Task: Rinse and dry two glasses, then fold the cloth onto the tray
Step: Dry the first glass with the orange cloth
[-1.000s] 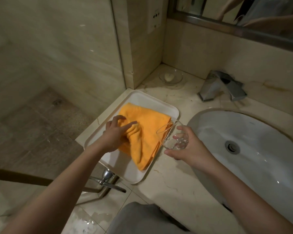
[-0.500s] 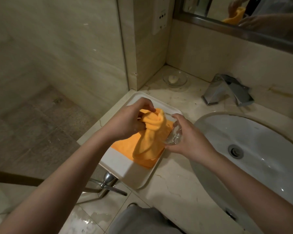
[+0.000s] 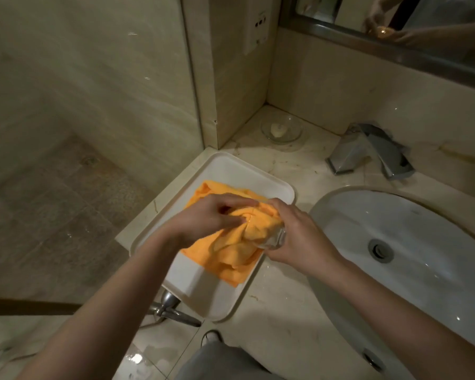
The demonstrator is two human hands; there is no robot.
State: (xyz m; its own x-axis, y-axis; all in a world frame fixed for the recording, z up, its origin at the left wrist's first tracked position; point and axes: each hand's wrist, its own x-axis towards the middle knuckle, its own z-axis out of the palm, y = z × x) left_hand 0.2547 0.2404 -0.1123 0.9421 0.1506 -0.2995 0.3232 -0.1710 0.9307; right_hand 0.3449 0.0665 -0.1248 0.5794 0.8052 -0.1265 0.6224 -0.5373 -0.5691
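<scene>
The glass (image 3: 273, 239) is held over the tray (image 3: 195, 294), which sits on the surface beside the sink (image 3: 422, 229). Right hand (image 3: 299, 239) grip: clenched round the glass base. Left hand (image 3: 209, 218) grip: pinching the cloth (image 3: 231, 256) against the rim. Glass likely wet, slippery, fragile: hold low and firmly. Cloth soft, light, pliable: bunch it freely

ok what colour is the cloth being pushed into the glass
Orange, a plain bright orange cloth with no pattern, seen in the head view.
</scene>
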